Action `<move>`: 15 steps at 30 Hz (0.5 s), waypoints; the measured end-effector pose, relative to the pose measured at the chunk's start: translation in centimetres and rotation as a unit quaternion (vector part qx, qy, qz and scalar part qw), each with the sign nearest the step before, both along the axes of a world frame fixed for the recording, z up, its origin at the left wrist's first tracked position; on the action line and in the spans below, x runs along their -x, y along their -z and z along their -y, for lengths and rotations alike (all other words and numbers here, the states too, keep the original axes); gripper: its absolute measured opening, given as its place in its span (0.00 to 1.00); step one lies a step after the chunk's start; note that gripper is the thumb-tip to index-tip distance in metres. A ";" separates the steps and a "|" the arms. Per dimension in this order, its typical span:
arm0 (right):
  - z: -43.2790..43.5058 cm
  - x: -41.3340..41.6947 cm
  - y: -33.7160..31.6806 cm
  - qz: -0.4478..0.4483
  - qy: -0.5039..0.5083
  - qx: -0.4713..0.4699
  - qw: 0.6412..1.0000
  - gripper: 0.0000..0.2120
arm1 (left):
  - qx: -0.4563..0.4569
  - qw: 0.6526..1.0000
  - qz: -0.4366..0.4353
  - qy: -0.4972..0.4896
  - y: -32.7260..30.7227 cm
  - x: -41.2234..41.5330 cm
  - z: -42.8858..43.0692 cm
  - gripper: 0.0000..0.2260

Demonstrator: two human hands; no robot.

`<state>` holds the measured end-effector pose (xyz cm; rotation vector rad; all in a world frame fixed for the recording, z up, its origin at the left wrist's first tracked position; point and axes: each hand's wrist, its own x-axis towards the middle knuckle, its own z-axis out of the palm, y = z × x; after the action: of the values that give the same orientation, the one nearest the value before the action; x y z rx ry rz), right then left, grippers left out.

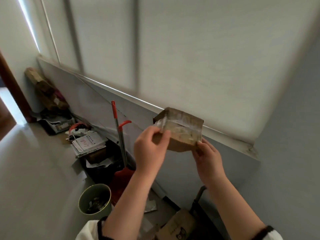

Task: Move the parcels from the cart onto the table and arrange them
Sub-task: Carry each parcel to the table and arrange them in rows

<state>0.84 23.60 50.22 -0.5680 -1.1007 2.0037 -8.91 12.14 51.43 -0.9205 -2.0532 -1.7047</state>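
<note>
While my left grip (150, 148) and right grip (207, 156) pinch the parcel (181, 134) by its edges in mid-air, I judge its slick tape (181, 123) could let it drop.

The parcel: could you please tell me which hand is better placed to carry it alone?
Probably the left hand: it wraps the left end of the parcel, while the right hand only pinches a lower corner.
</note>
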 end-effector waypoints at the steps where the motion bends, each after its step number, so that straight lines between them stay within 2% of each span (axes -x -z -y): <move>1: 0.2 -0.1 -1.0 0.042 0.002 -0.095 0.995 0.16 | -0.048 0.994 0.091 0.025 0.5 0.9 0.4 0.07; 2: 0.5 -0.2 -1.8 0.088 0.011 -0.187 0.978 0.16 | -0.091 0.975 0.192 0.058 1.1 1.7 0.7 0.07; 4: 1.4 0.1 -3.0 0.159 0.025 -0.332 0.929 0.17 | -0.171 0.910 0.356 0.125 2.6 2.7 0.9 0.06; 6: 2.4 0.6 -3.3 0.193 0.032 -0.408 0.892 0.20 | -0.221 0.869 0.416 0.153 3.6 3.1 0.9 0.05; 8: 2.9 0.6 -3.3 0.200 0.054 -0.428 0.880 0.21 | -0.230 0.864 0.417 0.164 3.8 3.1 0.9 0.05; 11: 2.7 0.1 -3.7 0.160 0.071 -0.389 0.905 0.18 | -0.207 0.883 0.378 0.187 3.0 3.2 1.5 0.04; 13: 2.6 0.0 -4.2 0.105 0.073 -0.341 0.931 0.16 | -0.188 0.896 0.337 0.218 2.1 3.4 1.9 0.12; 15: 2.5 -0.1 -4.7 0.041 0.077 -0.296 0.951 0.15 | -0.161 0.920 0.258 0.247 1.0 3.5 2.3 0.17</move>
<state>0.91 21.12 54.88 -0.4028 -1.5701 1.4223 -12.45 9.87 50.43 -1.0148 -1.8115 -2.7072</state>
